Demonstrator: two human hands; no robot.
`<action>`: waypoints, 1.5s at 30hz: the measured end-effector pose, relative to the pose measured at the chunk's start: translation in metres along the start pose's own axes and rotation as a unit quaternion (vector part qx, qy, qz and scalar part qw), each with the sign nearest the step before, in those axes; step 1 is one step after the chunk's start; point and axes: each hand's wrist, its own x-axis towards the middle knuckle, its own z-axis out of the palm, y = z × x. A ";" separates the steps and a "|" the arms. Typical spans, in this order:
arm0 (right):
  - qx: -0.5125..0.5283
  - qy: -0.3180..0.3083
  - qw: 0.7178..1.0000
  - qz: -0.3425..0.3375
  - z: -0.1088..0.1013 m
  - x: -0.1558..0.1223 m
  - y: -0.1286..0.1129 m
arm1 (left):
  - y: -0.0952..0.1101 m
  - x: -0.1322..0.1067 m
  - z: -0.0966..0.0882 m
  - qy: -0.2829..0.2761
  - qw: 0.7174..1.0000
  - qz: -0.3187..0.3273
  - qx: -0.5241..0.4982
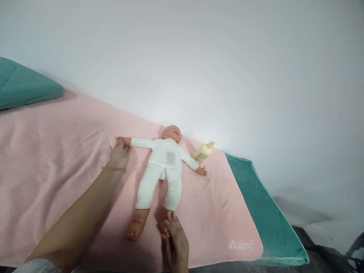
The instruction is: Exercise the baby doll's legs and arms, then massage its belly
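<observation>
A baby doll (165, 153) in a white long-sleeved top and white trousers lies on its back, its arms spread and its feet toward me. My left hand (119, 153), with a gold bracelet at the wrist, is closed around the doll's hand on the left side of the view. At the lower middle, my right hand (178, 239) holds the doll's foot on the right side, its fingers along the ankle and partly hiding the foot. The doll's other foot (136, 229) rests bare on the pink blanket (210, 220).
A pale yellow pump bottle (203, 152) is beside the doll's arm, near the white wall (227, 76). A green pillow (25, 85) lies at the far left. Green bedding (261, 201) shows past the blanket's right edge, with the bed's corner at lower right.
</observation>
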 end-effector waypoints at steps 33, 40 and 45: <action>0.095 0.029 0.993 0.062 -0.002 0.119 0.022 | -0.011 -0.066 0.031 -0.468 0.693 0.368 0.405; 0.087 0.031 0.993 0.067 -0.009 0.102 0.013 | -0.005 -0.060 0.029 -0.343 0.886 0.209 0.231; 0.096 0.021 0.993 0.067 -0.017 0.087 0.000 | 0.008 -0.041 0.025 -0.204 0.968 0.140 0.043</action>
